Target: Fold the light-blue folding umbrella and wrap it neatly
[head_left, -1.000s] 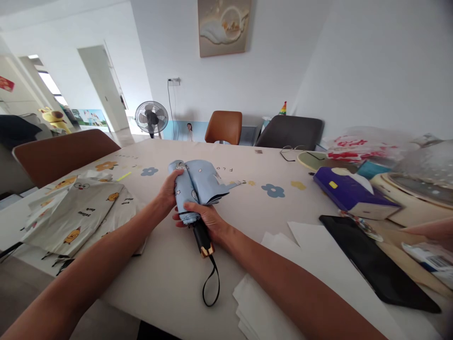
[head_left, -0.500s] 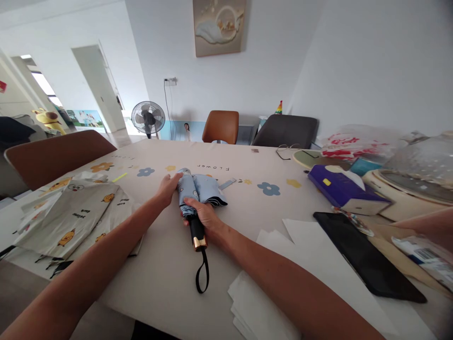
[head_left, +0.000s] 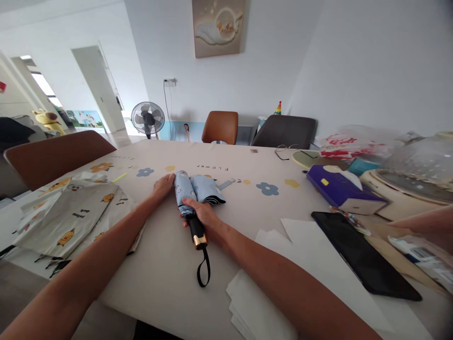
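Observation:
A folded light-blue umbrella (head_left: 186, 186) with a small print lies over the table, its loose cloth flap (head_left: 207, 189) spread to the right. Its black handle, with a gold-coloured end and a black wrist loop (head_left: 203, 271), points toward me. My right hand (head_left: 203, 215) is wrapped round the umbrella where cloth meets handle, thumb on top. At the far left edge of the cloth, my left hand (head_left: 164, 185) is closed with its fingertips at the fabric, partly hidden. A light-blue closure strap (head_left: 226, 183) sticks out past the flap.
A patterned cloth bag (head_left: 85, 212) lies at left. On the right are white paper sheets (head_left: 262, 302), a black tablet-like slab (head_left: 364, 255), a purple tissue box (head_left: 343, 189) and glasses (head_left: 283, 152). Part of another person's arm (head_left: 424, 217) shows at the right edge.
My left hand has slid slightly left and down along the umbrella's far end, its thumb moving off the top of the cloth to the edge. My right hand keeps its grip.

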`<state>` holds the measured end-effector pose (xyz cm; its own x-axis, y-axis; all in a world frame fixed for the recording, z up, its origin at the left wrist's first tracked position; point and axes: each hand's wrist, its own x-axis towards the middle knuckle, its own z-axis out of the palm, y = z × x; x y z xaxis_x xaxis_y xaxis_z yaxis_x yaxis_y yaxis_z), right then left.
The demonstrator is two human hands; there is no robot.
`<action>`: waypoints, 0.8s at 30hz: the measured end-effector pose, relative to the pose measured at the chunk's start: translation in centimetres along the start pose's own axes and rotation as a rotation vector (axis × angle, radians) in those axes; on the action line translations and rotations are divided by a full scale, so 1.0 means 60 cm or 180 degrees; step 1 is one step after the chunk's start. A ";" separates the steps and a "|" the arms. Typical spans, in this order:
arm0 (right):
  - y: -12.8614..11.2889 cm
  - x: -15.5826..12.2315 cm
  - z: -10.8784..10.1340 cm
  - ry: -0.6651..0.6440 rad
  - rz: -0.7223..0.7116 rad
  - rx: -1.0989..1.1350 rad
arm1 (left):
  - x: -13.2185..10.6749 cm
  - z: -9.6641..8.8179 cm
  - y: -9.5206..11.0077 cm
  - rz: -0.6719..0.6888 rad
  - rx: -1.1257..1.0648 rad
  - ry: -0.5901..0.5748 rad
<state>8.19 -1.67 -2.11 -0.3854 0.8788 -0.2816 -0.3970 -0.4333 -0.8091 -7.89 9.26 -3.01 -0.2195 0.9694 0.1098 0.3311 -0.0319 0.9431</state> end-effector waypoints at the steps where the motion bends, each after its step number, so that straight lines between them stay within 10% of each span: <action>1: 0.001 0.001 -0.001 -0.0011 -0.0014 -0.0003 | -0.002 -0.001 0.003 0.0083 0.0101 0.0105; 6: 0.004 0.009 -0.002 -0.0034 -0.0073 0.0114 | -0.043 0.018 0.065 0.1040 0.0286 0.0210; 12: 0.002 0.009 -0.002 -0.0034 -0.0105 0.0214 | -0.066 0.097 0.147 0.1566 0.0383 -0.1557; 20: 0.001 0.009 -0.006 -0.0107 -0.0087 0.0257 | -0.014 0.184 0.148 0.0931 0.0952 -0.2571; 24: 0.001 0.009 -0.006 -0.0105 -0.0091 0.0244 | -0.007 0.196 0.145 0.1291 0.1500 -0.2675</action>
<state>8.27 -1.16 -2.51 -0.3996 0.8845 -0.2406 -0.4704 -0.4232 -0.7743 5.86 11.45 1.47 0.6373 0.7699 -0.0333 0.6012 -0.4697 0.6465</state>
